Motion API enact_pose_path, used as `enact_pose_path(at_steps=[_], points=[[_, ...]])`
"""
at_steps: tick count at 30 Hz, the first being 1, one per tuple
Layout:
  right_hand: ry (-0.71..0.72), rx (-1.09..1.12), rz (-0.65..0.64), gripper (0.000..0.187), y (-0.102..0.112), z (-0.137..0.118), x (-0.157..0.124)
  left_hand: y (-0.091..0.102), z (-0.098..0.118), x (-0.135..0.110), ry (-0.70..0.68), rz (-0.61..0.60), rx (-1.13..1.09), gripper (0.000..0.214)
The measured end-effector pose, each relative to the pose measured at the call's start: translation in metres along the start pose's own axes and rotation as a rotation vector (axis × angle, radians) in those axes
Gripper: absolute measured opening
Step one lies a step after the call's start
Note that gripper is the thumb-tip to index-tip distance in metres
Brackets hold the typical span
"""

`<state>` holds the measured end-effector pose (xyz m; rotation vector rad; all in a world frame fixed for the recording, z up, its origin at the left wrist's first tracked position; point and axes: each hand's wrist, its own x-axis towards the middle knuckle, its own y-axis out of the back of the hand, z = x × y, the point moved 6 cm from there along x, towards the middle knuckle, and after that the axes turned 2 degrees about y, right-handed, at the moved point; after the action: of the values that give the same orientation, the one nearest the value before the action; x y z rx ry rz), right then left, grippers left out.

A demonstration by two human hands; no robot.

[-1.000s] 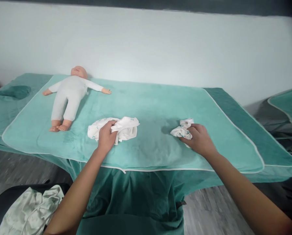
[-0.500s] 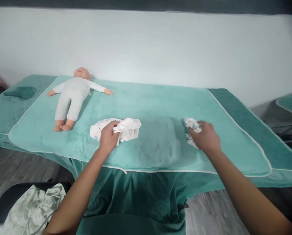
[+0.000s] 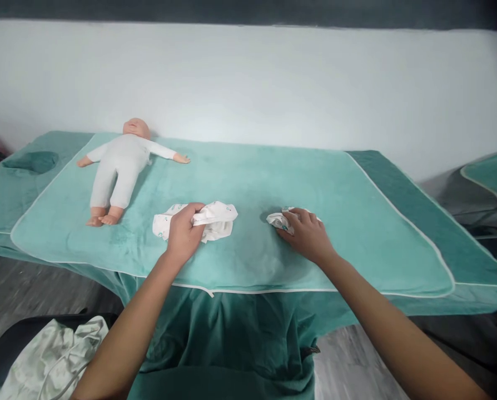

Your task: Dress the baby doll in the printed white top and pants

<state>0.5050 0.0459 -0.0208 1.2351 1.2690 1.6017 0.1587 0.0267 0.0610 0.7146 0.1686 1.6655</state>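
Note:
My left hand (image 3: 184,236) is closed on a white printed cloth (image 3: 215,215), thumb and fingers pinching a raised fold. The cloth lies loosely bunched on the green cover, spreading out on both sides of the hand; its exact kind is unclear. To the right, my right hand (image 3: 309,236) is curled over a smaller crumpled white printed cloth (image 3: 279,221). Part of that bundle is hidden under the palm and fingers. A baby doll (image 3: 121,161) in a white body suit lies on its back at the left, arms spread, apart from both hands.
The bed (image 3: 252,172) has a green plush cover with white piping and a face hole (image 3: 31,161) at its left end. A white wall (image 3: 248,83) stands behind. At the lower left, pale green patterned fabric (image 3: 44,355) lies on a black chair (image 3: 6,344).
My right hand has moved left with the crumpled cloth, closer to my left hand. My left hand keeps its hold on the other cloth in nearly the same place.

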Motion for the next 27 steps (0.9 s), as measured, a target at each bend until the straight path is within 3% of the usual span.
enact_pose_path(at_steps=[2, 5, 10, 12, 14, 16, 20, 23, 27], points=[[0.006, 0.005, -0.047, 0.052, 0.01, -0.003, 0.001, 0.005, 0.004, 0.002, 0.003, 0.001, 0.015, 0.018], [0.017, 0.077, -0.002, 0.053, 0.042, -0.021, 0.003, 0.012, 0.011, 0.008, -0.002, 0.009, 0.024, 0.017], [0.18, 0.727, 0.096, 0.065, 0.085, -0.104, 0.024, 0.014, 0.045, 0.015, -0.067, -0.039, 0.021, 0.017], [0.265, 0.893, 0.173, 0.06, 0.095, -0.132, 0.038, 0.015, 0.064, 0.015, -0.12, -0.089, 0.023, 0.017], [0.316, 0.971, 0.199, 0.037, 0.1, -0.148, 0.055, 0.02, 0.081, 0.014, -0.182, -0.134, 0.05, 0.017], [0.279, 0.98, 0.242, 0.019, 0.107, -0.146, 0.07, 0.032, 0.09, 0.016, -0.232, -0.136, 0.13, 0.017], [0.055, 0.752, 0.422, 0.019, 0.133, -0.109, 0.088, 0.066, 0.079, 0.028, -0.222, -0.004, 0.466, 0.021], [-0.048, 0.487, 0.347, 0.025, 0.144, -0.091, 0.093, 0.084, 0.056, 0.039, -0.142, 0.12, 0.666, 0.022], [-0.103, 0.321, 0.263, 0.033, 0.142, -0.084, 0.09, 0.093, 0.033, 0.047, -0.091, 0.242, 0.653, 0.026]])
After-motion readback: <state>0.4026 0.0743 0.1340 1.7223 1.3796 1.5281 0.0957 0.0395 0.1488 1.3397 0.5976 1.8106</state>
